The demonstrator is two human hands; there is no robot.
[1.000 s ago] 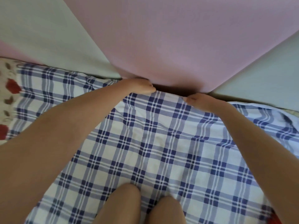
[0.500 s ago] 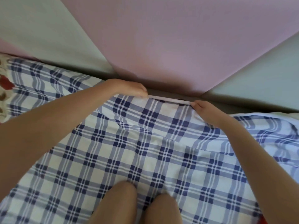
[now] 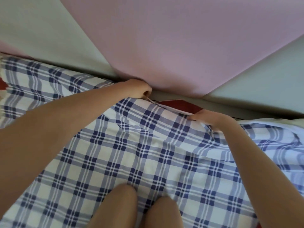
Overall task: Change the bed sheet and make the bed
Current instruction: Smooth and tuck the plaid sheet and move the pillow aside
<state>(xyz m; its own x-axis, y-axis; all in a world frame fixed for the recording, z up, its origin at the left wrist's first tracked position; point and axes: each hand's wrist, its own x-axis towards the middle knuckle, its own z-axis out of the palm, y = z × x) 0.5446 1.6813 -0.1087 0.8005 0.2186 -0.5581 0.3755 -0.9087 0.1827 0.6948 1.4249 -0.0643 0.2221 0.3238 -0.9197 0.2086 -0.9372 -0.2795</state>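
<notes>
A blue and white checked bed sheet (image 3: 148,162) covers the bed below me. My left hand (image 3: 138,90) grips its far hem against the headboard, fingers curled round the edge. My right hand (image 3: 207,117) pinches the same hem further right. The hem is pulled taut between both hands and lifted a little. Under the raised edge a strip of red mattress fabric (image 3: 179,105) shows. My knees (image 3: 141,209) rest on the sheet at the bottom of the view.
A padded headboard with pink (image 3: 172,38) and pale green (image 3: 41,35) panels stands right behind the hem. A narrow dark gap (image 3: 230,111) runs between the headboard and the bed. Red-patterned fabric (image 3: 3,84) shows at the far left edge.
Both hands have spread apart along the hem and lifted it off the bed. The red fabric below has come into sight. The view has shifted slightly.
</notes>
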